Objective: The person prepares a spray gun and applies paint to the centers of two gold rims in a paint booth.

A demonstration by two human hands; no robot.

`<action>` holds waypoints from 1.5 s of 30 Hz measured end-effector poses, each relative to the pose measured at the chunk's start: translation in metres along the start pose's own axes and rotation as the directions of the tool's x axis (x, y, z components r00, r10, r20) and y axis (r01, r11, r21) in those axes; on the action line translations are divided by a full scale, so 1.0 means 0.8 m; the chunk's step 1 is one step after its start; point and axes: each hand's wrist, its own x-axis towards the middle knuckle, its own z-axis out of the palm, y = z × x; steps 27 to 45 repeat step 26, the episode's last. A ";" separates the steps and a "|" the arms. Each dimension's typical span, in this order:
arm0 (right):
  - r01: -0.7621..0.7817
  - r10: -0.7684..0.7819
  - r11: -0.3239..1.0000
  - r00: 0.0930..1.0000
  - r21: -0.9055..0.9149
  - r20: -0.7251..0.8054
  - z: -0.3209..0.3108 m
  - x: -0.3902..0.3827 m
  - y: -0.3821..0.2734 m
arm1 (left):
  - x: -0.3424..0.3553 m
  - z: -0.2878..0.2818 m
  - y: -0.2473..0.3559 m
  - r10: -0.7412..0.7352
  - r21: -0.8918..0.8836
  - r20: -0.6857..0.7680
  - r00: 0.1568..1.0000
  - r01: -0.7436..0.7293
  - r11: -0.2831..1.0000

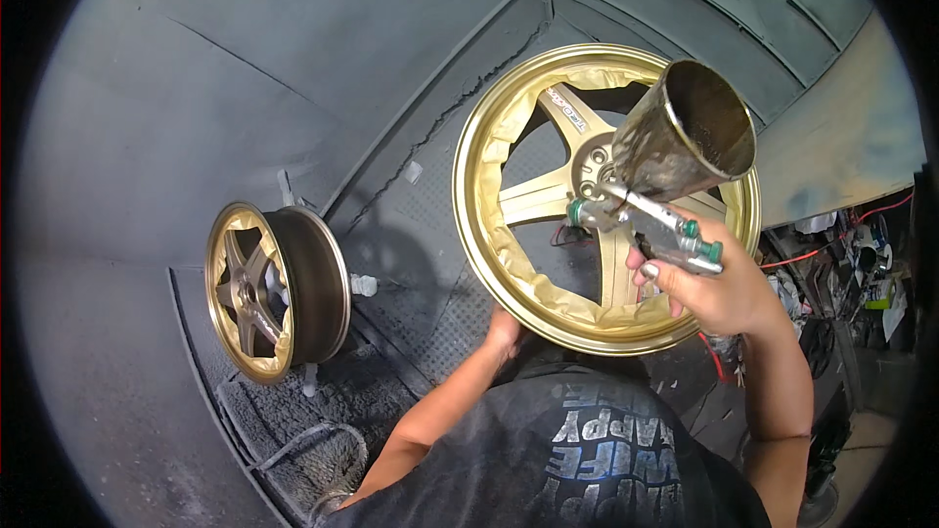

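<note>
A paint spray gun [667,232] is in my right hand [719,288], with fingers wrapped round its handle. On top of the gun sits an open, paint-stained metal cup [685,132], tilted, its mouth toward me. The gun's nozzle is in front of the hub of a gold spoked car wheel [536,198], apart from it as far as I can see. Crumpled masking, gold-coated, lines the wheel inside its rim. At the lower left edge of this wheel is my left hand [504,330], gripping the rim from behind; its fingertips are hidden.
A second gold wheel [318,284] with a dark barrel stands at the left, propped on a stand. Below it lies a grey shaggy mat [293,420] with a hose loop [313,440]. Grey-coated walls rise ahead. Cluttered tools and a red cable [797,259] are at the right.
</note>
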 end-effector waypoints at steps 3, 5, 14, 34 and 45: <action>0.002 -0.001 1.000 0.999 0.017 -0.053 -0.003 0.007 -0.006 | 0.008 -0.010 -0.023 -0.029 -0.055 0.019 0.999 0.030 0.998; 0.040 -0.038 0.999 0.995 0.019 -0.089 -0.006 0.008 -0.005 | 0.005 -0.006 -0.029 -0.021 -0.020 0.011 1.000 0.021 1.000; -0.011 0.011 0.999 1.000 -0.043 0.013 -0.003 -0.008 -0.014 | 0.016 -0.026 -0.011 -0.076 0.033 0.035 0.997 0.074 0.997; 0.007 -0.007 1.000 1.000 -0.003 0.026 0.000 0.004 -0.003 | 0.013 -0.014 -0.026 0.049 -0.015 0.003 0.999 -0.049 0.999; 0.007 -0.007 1.000 1.000 -0.003 0.026 0.000 0.004 -0.003 | 0.013 -0.014 -0.026 0.049 -0.015 0.003 0.999 -0.049 0.999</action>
